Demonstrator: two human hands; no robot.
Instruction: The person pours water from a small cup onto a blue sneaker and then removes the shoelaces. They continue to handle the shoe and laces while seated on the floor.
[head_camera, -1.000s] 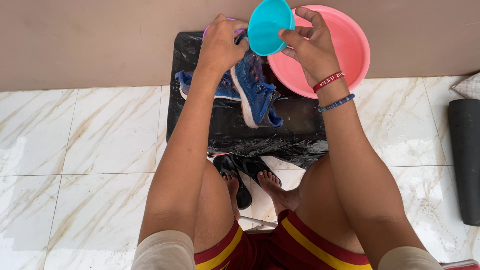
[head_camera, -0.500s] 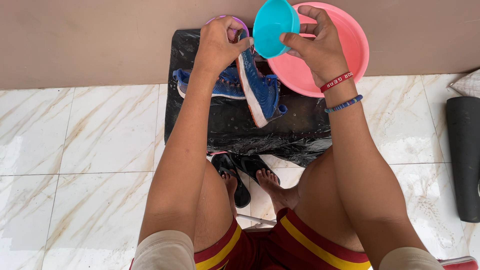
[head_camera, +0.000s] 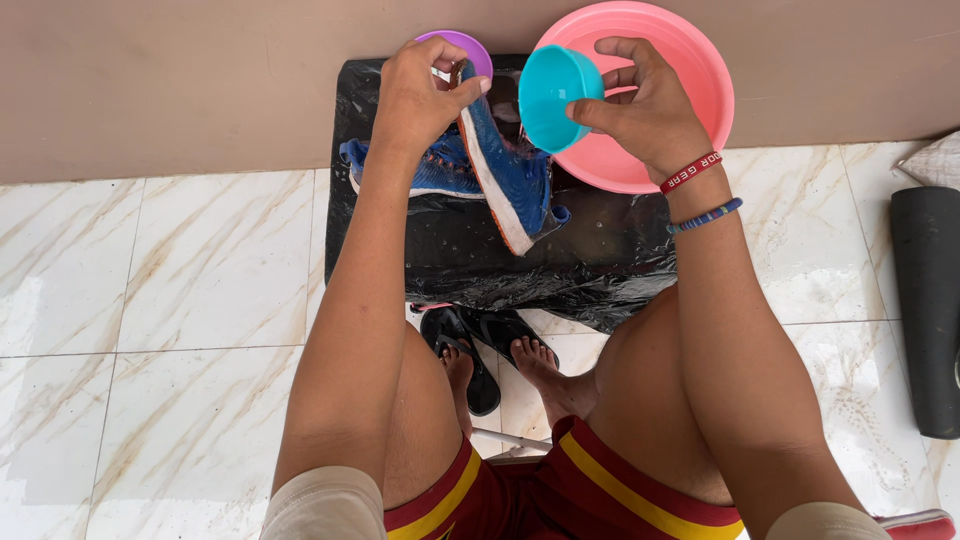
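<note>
since the earlier frame the teal cup (head_camera: 556, 96) is tipping further over, mouth now facing the shoe, and the right hand (head_camera: 640, 110) has shifted left with it. the right hand is pinching the smooth plastic cup, thumb under and fingers curled over its rim. the left hand (head_camera: 420, 95) is gripping the heel of a blue mesh shoe (head_camera: 505, 175) with a white sole, holding it tilted. a second blue shoe (head_camera: 425, 172) is lying flat just below that hand. two shoes, one cup, one round pink basin (head_camera: 690, 70) behind the right hand, one small purple bowl (head_camera: 462, 46) above the left. everything is sitting on a wet, wrinkled black plastic sheet (head_camera: 560, 260) over glossy marble tiles (head_camera: 160, 280), against a tan wall (head_camera: 150, 80).
</note>
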